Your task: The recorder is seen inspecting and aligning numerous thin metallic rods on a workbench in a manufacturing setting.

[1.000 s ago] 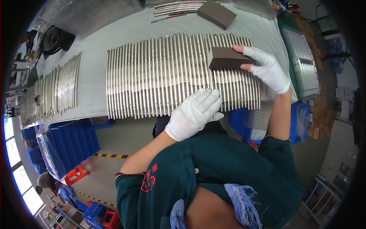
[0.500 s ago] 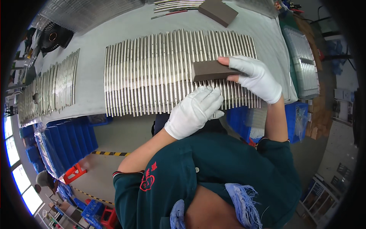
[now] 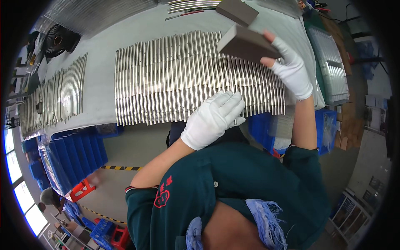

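— Hands, head cam?
— R hand point(image 3: 293, 71), white glove, grips brown sanding block point(image 3: 246, 43), tilted, lifted over far edge of metal rod row point(image 3: 166, 79).
— L hand point(image 3: 213, 118)?
— Gloved, fingers flat and spread, holding nothing, pressing rods' near ends on grey table point(image 3: 100, 46).

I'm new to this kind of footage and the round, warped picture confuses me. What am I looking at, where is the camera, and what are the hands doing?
The camera sits on the person's head and looks down through a fisheye lens, so straight edges bend. No machine: two white-gloved hands. The left hand rests flat on the near edge of a long row of shiny metal rods laid side by side on the pale grey table. The right hand holds a brown rectangular sanding block lifted above the rods. A second brown block lies farther back.
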{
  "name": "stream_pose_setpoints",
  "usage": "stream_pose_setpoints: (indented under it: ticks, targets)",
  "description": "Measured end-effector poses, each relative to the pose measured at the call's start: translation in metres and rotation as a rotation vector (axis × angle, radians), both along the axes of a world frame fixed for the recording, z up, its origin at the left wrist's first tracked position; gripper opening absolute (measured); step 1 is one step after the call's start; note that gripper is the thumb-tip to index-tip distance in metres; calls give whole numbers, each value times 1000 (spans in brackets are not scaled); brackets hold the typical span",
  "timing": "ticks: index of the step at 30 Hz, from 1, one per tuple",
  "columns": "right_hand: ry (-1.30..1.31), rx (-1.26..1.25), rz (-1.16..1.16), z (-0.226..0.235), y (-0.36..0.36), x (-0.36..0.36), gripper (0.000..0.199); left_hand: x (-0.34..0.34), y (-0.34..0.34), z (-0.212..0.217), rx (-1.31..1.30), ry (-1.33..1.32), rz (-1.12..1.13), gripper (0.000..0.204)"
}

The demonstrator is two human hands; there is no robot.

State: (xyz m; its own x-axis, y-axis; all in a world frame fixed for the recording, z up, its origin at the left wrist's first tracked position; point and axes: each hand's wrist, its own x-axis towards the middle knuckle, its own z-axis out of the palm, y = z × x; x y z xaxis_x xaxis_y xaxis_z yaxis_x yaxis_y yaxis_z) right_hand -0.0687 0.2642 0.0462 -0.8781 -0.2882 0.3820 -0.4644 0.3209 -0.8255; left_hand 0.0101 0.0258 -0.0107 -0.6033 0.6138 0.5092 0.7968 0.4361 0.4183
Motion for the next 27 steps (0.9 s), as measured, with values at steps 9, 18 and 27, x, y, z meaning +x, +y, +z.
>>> stream_pose_setpoints:
  ticks: [9, 18, 27]
  targets:
    - [221, -231, -473, -60, 35, -45, 66, 1, 5, 11, -184, -72, 150, 92]
    - [189, -123, -441, -55, 5, -33, 62, -2, 2, 11, -237, -70, 155, 77]
    - [590, 175, -530, -60, 19, -38, 64, -21, -71, 49, -275, 51, 445, 59]
